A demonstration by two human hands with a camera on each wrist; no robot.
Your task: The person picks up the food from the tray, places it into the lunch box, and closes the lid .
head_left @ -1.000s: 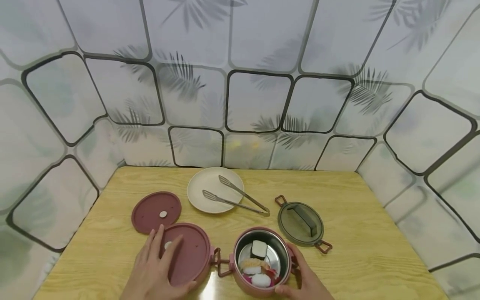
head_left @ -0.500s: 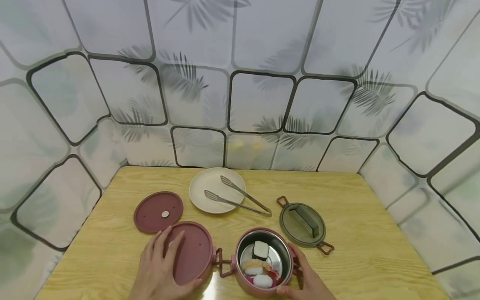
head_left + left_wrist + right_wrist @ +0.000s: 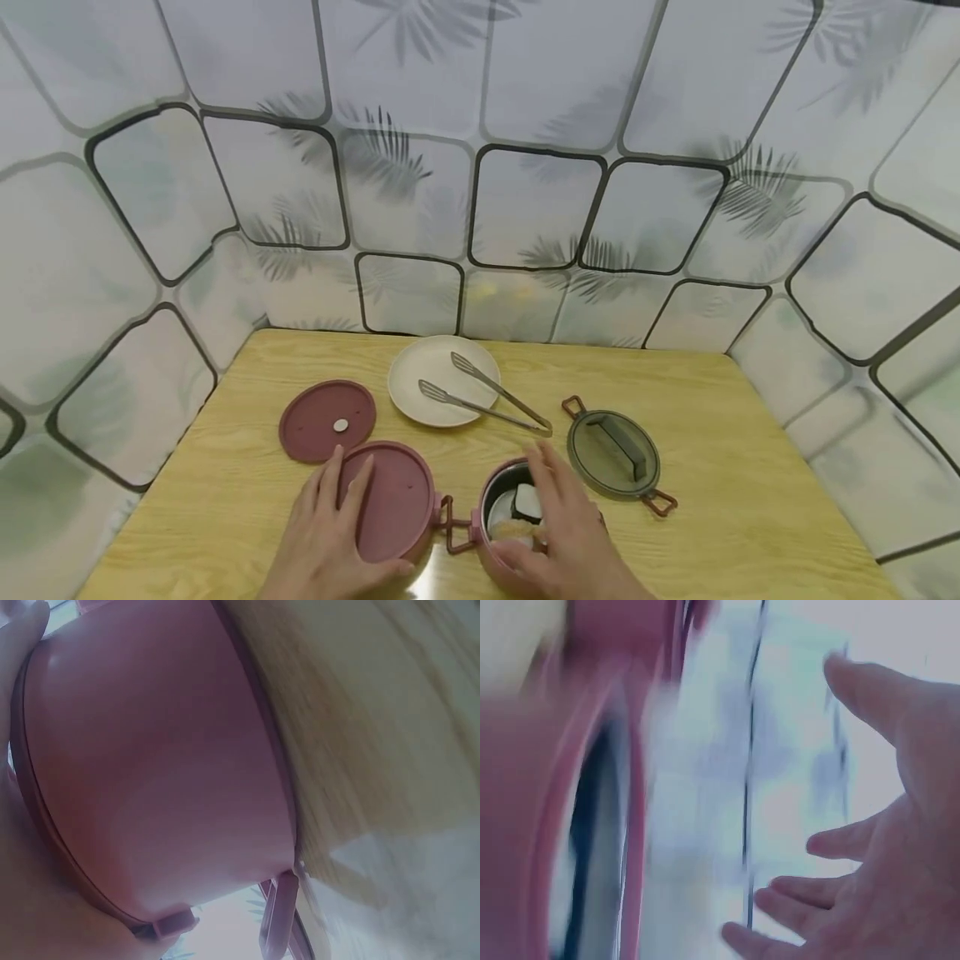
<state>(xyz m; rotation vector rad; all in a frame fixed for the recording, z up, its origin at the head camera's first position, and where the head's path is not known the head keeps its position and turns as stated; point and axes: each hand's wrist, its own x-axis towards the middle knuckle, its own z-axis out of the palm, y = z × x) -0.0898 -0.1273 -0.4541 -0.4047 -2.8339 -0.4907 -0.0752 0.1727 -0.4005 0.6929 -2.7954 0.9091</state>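
Note:
My left hand [image 3: 330,533] rests with spread fingers on the dark red lid [image 3: 397,500] of the left pot, its thumb near the front rim. That pot's pink side [image 3: 165,765] fills much of the left wrist view. Beside it stands an open pink pot [image 3: 491,554] with a steel inside. It holds a white-topped, dark-sided sushi-like piece [image 3: 528,502] and a tan piece [image 3: 513,528]; the rest is hidden under my right hand [image 3: 562,533]. This hand is above the open pot, and its fingers are spread apart in the right wrist view, holding nothing.
Another dark red lid [image 3: 318,437] lies at the left. Behind the pots, metal tongs [image 3: 517,406] lie across a white plate [image 3: 412,387]. A dark green, long-handled lid [image 3: 596,467] lies to the right. Patterned cloth [image 3: 540,208] stands behind the wooden table [image 3: 735,467].
My right hand has let go of the open pot's right side and moved left over its opening. My left hand stays on the lid. The whole view has shifted slightly.

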